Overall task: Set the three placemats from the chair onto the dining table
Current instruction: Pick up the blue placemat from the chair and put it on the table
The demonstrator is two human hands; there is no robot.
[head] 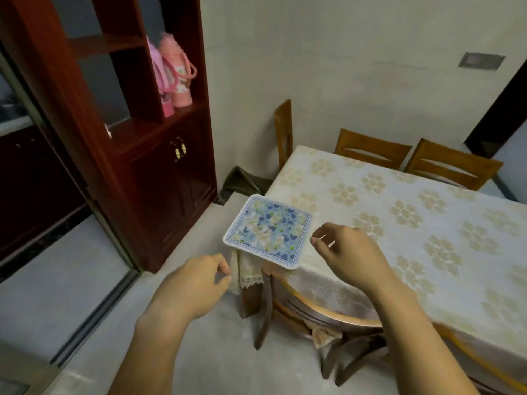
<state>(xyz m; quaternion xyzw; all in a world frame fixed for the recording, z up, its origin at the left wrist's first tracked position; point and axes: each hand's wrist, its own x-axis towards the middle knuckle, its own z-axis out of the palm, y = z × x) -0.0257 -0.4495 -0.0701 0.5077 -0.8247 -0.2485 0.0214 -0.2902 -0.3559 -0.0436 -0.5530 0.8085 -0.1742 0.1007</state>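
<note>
A square blue floral placemat [269, 230] lies on the near left corner of the dining table [413, 223], overhanging the edge on its left and front sides. My left hand [194, 283] hovers just below and left of it, fingers curled, holding nothing. To the mat's right, my right hand [345, 252] floats above the tablecloth, thumb and forefinger pinched loosely with nothing between them. A wooden chair [319, 317] is tucked under the table below my right arm; its seat is mostly hidden. No other placemats show.
A dark red cabinet [137, 138] with two pink flasks [174, 72] stands to the left. Three more wooden chairs [373, 149] line the far sides of the table. A dark cloth [242, 181] lies on the floor by the wall.
</note>
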